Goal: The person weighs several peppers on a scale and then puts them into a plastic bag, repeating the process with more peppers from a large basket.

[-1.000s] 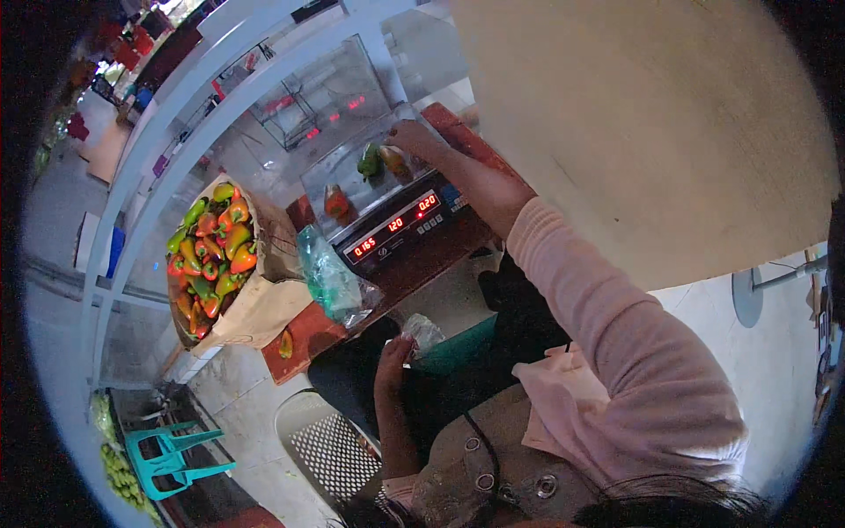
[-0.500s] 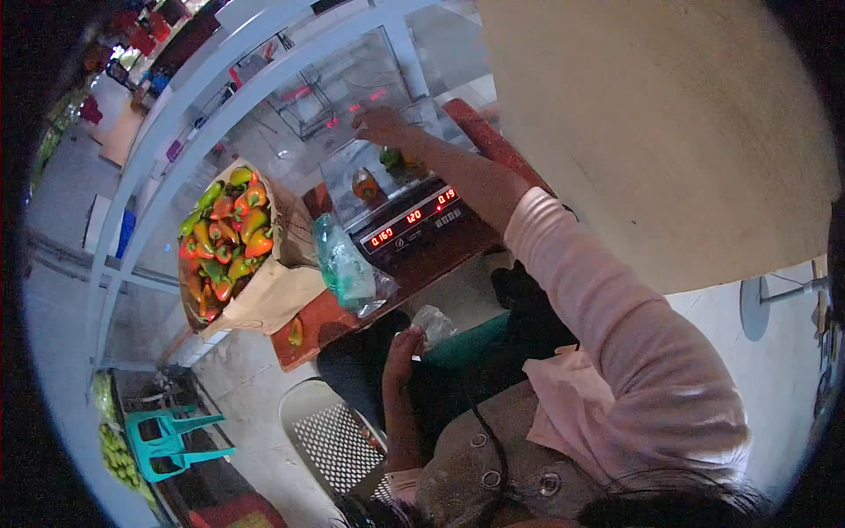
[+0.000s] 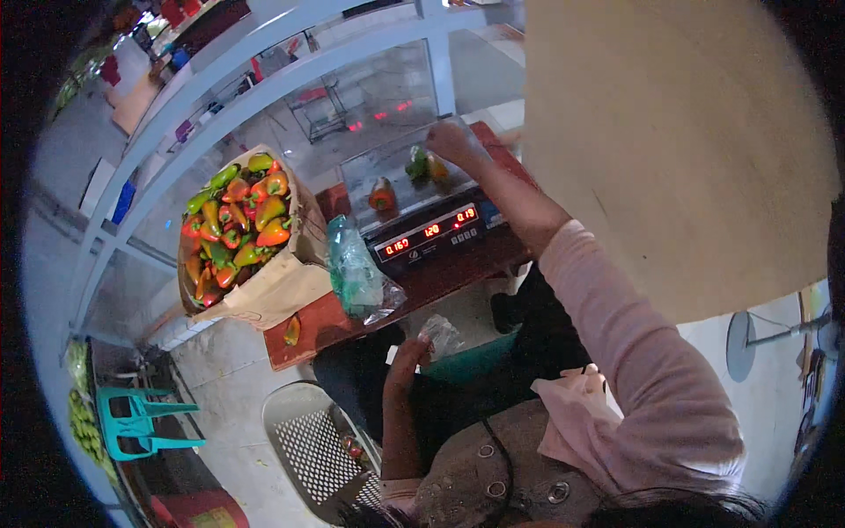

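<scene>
Two hands busy | right hand (image 3: 453,141) pinching pepper (image 3: 437,167) over scale (image 3: 414,198) | left hand (image 3: 414,356) gripping plastic bag (image 3: 440,334) | risk: peppers roll off pan's edge

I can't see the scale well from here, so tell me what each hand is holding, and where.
The left hand grips a clear plastic bag by its bunched edge. The right hand hovers over the peppers on the scale; any hold cannot be told.

Three small peppers (image 3: 414,176) lie on the scale's (image 3: 422,231) steel pan.
</scene>
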{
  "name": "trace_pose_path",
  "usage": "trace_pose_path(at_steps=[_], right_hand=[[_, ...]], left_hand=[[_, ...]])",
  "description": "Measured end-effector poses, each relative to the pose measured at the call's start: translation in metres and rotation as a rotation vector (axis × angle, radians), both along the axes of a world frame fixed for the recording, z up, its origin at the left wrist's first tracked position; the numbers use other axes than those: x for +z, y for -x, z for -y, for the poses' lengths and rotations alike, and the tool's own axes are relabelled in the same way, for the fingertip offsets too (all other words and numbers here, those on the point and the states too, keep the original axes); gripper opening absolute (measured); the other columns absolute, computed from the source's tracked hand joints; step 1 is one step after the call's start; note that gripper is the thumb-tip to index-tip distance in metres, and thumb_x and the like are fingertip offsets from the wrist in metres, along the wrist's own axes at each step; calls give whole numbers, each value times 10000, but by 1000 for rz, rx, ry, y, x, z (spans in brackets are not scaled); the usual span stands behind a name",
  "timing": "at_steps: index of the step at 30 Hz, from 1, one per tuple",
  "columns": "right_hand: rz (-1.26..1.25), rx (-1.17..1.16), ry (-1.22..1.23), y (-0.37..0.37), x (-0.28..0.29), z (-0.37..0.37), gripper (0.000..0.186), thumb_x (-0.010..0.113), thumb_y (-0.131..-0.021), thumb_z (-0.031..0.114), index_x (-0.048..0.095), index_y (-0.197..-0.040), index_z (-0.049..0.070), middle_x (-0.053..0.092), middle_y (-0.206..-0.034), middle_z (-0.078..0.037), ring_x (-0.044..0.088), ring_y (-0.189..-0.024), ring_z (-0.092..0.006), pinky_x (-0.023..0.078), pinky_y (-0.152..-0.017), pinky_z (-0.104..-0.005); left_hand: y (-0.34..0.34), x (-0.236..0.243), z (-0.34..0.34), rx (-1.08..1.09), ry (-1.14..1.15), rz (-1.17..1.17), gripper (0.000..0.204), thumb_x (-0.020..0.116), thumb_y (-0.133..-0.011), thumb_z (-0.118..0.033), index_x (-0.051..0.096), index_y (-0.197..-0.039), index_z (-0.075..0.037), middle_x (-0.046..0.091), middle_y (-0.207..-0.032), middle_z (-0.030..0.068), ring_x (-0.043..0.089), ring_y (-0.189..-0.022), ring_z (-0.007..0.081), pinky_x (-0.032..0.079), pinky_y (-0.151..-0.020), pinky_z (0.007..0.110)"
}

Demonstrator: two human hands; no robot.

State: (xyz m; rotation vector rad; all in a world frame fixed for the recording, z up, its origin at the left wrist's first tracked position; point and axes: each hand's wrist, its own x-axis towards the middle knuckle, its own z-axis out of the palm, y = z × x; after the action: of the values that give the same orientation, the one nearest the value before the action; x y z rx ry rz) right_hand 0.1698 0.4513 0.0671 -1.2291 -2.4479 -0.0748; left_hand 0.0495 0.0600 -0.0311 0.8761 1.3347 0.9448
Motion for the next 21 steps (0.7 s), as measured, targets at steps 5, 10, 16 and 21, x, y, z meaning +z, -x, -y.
trace_pose_path(at_steps=[5,10,16,21], right_hand=[[-9,33,177,0,10,30,248,559,-613,247,578,-710,19,566,-742,-150,541,-734,-303,430,-650,-379],[-91,-73,381,-14,-6,20,329,575,-639,326,563,-780,29,556,-777,-173,532,-751,-325,415,-635,-396],[-178,-36,294,-20,-15,24,334,606,-619,278,546,-846,40,532,-900,-174,495,-856,-332,395,-685,-394],[-150,68,137,-3,11,60,344,582,-653,251,513,-913,38,534,-878,-189,500,-837,-344,392,-705,-392]], left_hand=[[0,-2,4,38,-30,56,339,462,-772,-367,534,-696,-44,440,-570,-8,401,-544,99,315,-525,240],[-8,4,-1,84,63,190,331,474,-768,-366,551,-750,-45,480,-638,6,425,-588,100,344,-567,232],[-13,-5,-4,-18,-88,194,356,446,-781,-399,543,-741,-59,453,-639,-30,406,-605,91,338,-560,237],[-9,-18,-1,-4,10,237,365,449,-771,-420,526,-738,-65,420,-634,-22,377,-606,83,326,-553,233]])
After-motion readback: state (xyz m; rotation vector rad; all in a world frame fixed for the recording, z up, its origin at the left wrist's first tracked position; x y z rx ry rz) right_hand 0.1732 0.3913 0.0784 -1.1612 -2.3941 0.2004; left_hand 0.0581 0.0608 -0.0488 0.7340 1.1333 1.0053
